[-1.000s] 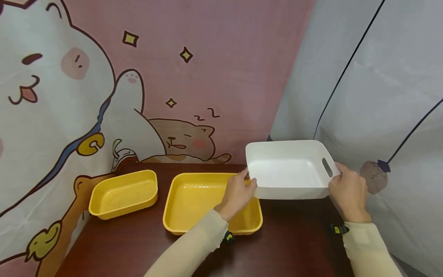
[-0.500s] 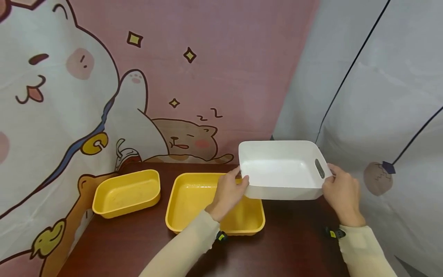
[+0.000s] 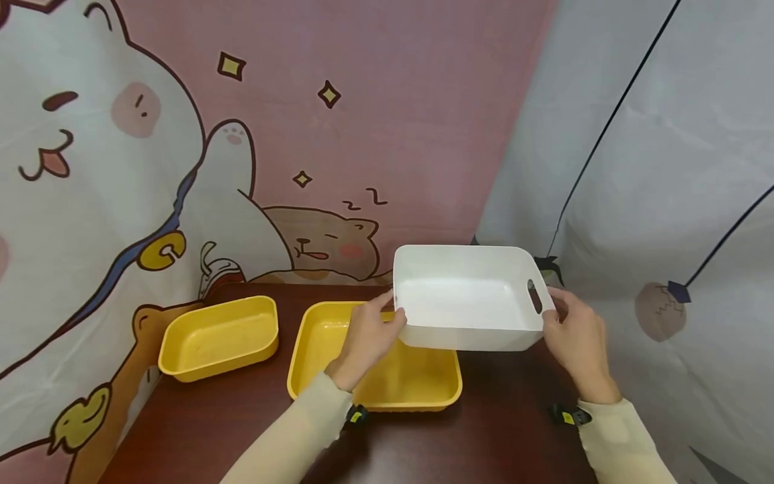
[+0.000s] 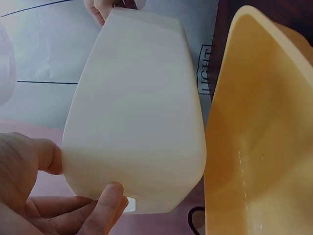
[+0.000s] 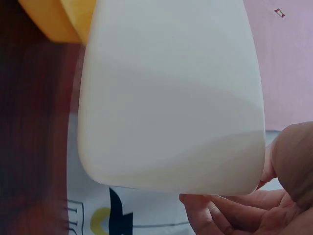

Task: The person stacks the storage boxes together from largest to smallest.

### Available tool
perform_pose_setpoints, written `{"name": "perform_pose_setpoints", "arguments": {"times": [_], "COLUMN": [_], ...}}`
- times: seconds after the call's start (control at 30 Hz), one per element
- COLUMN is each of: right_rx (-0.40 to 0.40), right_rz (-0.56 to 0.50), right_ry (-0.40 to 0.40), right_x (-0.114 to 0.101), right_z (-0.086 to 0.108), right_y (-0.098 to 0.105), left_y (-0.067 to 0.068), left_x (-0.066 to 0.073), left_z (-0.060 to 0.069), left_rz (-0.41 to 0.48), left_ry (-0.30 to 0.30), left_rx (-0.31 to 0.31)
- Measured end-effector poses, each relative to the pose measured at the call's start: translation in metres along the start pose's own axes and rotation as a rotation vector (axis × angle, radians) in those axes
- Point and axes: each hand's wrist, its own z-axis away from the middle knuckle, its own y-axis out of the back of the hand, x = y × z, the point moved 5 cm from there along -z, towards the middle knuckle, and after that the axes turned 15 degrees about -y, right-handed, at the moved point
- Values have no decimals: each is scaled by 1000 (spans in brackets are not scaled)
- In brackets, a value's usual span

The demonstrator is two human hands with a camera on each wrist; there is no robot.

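Observation:
Both hands hold up a white plastic storage bin (image 3: 465,289) with handle slots, tilted so its inside faces the head camera; no contents show. My left hand (image 3: 367,339) grips its left end, the thumb at the front edge. At the other end my right hand (image 3: 577,339) grips it below the oval slot. From the left wrist, the bin's outside (image 4: 132,107) fills the middle, with fingertips by a slot. In the right wrist view, fingers (image 5: 200,213) bend at the bin's end. Beneath the bin, partly hidden, a large yellow tray (image 3: 417,386) sits on the table.
A smaller yellow tray (image 3: 220,336) stands at the table's left. The dark reddish-brown table (image 3: 471,444) meets a cartoon-printed pink and white cloth (image 3: 417,134) at the back. More cloth (image 3: 695,202) hangs along the right side.
Both hands have carried the white bin to the left, so it covers more of the large yellow tray. Their hold on it looks the same. The yellow trays stay put.

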Motion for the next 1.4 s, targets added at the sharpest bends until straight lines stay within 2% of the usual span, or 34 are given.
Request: {"name": "perform_pose_setpoints", "arguments": {"times": [0.23, 0.57, 0.73, 1.17, 1.4], "right_rx": [-78, -133, -160, -285, -336], "right_rz": [-50, -101, -124, -146, -165], "right_ry": [2, 12, 7, -22, -32], "right_x": [-16, -33, -41, -58, -64], "right_z": [12, 23, 31, 49, 61], "right_y": [-12, -28, -36, -54, -63], "left_y": [28, 54, 67, 95, 108], "left_x": [-11, -21, -26, -42, -47], "left_z": [11, 23, 30, 51, 61], "left_rz": [-26, -76, -104, -166, -179], "left_ry": [21, 55, 38, 126, 106], "left_rx": [12, 25, 46, 28, 38]}}
